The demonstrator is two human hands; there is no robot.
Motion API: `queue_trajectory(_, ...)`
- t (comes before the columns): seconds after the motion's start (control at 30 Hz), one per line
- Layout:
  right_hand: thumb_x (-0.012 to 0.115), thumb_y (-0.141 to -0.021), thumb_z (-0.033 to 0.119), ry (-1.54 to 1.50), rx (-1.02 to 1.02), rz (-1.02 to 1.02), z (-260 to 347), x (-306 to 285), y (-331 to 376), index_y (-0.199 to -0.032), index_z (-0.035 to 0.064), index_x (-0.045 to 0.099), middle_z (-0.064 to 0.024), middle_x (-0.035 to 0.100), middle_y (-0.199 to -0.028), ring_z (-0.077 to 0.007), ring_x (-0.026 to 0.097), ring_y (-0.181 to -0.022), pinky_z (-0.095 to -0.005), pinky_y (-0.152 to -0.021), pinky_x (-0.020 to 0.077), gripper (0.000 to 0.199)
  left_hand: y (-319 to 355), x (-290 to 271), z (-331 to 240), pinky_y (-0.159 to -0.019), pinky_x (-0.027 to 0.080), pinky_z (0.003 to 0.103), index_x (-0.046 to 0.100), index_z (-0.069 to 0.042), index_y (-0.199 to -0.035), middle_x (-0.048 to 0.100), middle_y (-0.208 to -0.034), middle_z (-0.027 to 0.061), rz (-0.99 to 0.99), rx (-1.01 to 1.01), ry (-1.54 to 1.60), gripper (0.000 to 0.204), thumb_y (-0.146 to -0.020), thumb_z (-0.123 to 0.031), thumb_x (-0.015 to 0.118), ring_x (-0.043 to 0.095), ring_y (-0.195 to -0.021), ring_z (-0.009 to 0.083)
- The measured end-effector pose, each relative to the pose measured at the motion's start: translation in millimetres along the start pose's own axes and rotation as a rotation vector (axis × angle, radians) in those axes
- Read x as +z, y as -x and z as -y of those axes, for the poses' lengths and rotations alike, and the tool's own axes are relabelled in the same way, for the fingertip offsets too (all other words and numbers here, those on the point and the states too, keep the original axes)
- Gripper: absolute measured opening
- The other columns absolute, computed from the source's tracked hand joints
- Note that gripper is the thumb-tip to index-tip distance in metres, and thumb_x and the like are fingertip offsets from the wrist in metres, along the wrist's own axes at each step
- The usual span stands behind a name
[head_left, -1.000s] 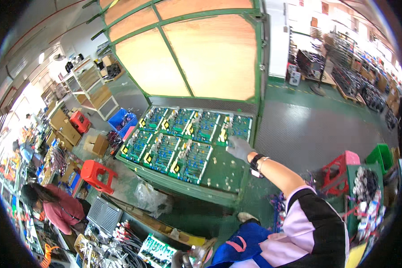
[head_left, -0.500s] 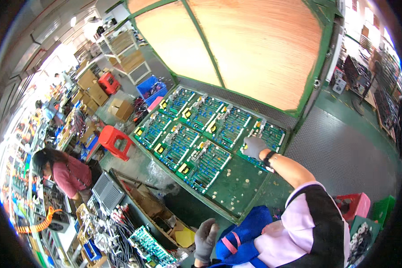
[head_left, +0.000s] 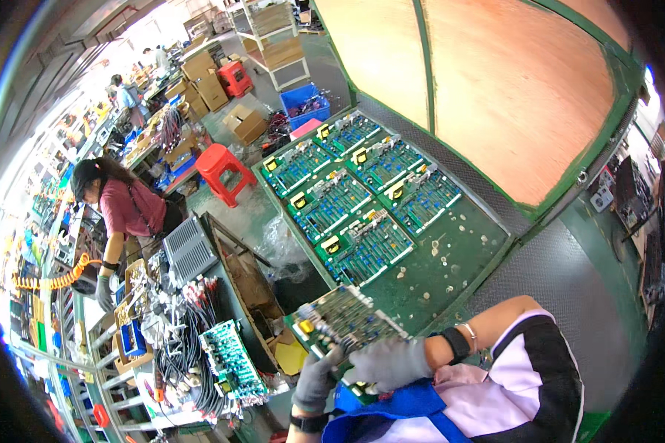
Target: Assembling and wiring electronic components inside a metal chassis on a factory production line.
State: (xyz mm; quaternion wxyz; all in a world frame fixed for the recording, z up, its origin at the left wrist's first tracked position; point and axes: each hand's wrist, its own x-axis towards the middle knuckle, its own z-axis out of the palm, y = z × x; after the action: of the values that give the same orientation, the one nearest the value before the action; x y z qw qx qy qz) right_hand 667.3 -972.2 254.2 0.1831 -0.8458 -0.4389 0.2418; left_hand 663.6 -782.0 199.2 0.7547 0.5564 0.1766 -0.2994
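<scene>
A green circuit board [head_left: 347, 316] packed with components, a yellow part at its left end, is held tilted just above my lap. My right hand [head_left: 393, 363], in a grey glove, grips its near side. At its lower left edge, my grey-gloved left hand [head_left: 316, 382] has its fingers closed on the board too. The board and the right hand partly hide the fingertips. Beyond it, several similar circuit boards [head_left: 362, 247] lie in rows on a green table [head_left: 440, 277].
Small pale discs are scattered on the table's right part. To the left stands a bench with cables [head_left: 188, 362], another green board [head_left: 233, 362] and a grey ribbed metal case [head_left: 188, 247]. A red stool [head_left: 225, 173] is behind it. A co-worker [head_left: 129, 207] bends over the left workbench.
My right hand has lifted a board from the table's right end and brought it near my lap. My left hand has come up to the board. The view has turned.
</scene>
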Motion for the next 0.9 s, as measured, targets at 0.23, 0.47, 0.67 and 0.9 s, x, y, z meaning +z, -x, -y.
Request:
queue_trajectory(0.23, 0.071, -0.08, 0.041, -0.466, -0.141, -0.698, -97, -63, -79, -0.112, 0.0054, 0.058, -0.0144, 0.063, -0.096, -0.0325, 0.062, -0.087, -0.0425, -0.078, 0.0505, 0.05, 86, -76, 70, -0.082, 0.053, 0.036, 0.061, -0.001, -0.102, 0.065, -0.097, 0.0113, -0.401, 0.468, 0.585, 0.024, -0.087, -0.019, 0.053, 0.064, -0.089, 0.0228)
queue_trajectory(0.47, 0.072, -0.074, 0.052, 0.129, 0.649, -0.55, -201, -15, -160, -0.117, 0.0118, 0.065, -0.0215, 0.066, -0.108, -0.0379, 0.062, -0.103, -0.049, -0.089, 0.0463, 0.06, 208, -67, 115, -0.084, 0.052, 0.041, 0.058, -0.003, -0.114, 0.064, -0.107, 0.0103, -0.944, 0.739, 0.557, 0.037, -0.083, -0.022, 0.06, 0.063, -0.093, 0.0223)
queue_trajectory(0.67, 0.067, -0.077, 0.04, 0.365, 0.743, -0.327, -302, -32, -152, -0.127, 0.0019, 0.053, -0.0241, 0.06, -0.12, -0.0426, 0.057, -0.109, -0.0464, -0.092, 0.046, 0.065, 236, -69, 200, -0.091, 0.05, 0.04, 0.058, -0.003, -0.118, 0.065, -0.112, 0.0106, -0.887, 0.937, 1.169, 0.033, -0.087, -0.014, 0.063, 0.063, -0.101, 0.0243)
queue_trajectory(0.9, 0.05, -0.089, 0.049, 0.313, 0.772, -0.273, -301, -72, -166, -0.113, -0.0023, 0.059, -0.0279, 0.061, -0.114, -0.0437, 0.058, -0.106, -0.047, -0.088, 0.0438, 0.057, 248, -63, 264, -0.098, 0.049, 0.047, 0.055, 0.0, -0.122, 0.064, -0.113, 0.0144, -1.048, 1.01, 1.323, 0.042, -0.085, -0.02, 0.059, 0.063, -0.104, 0.0311)
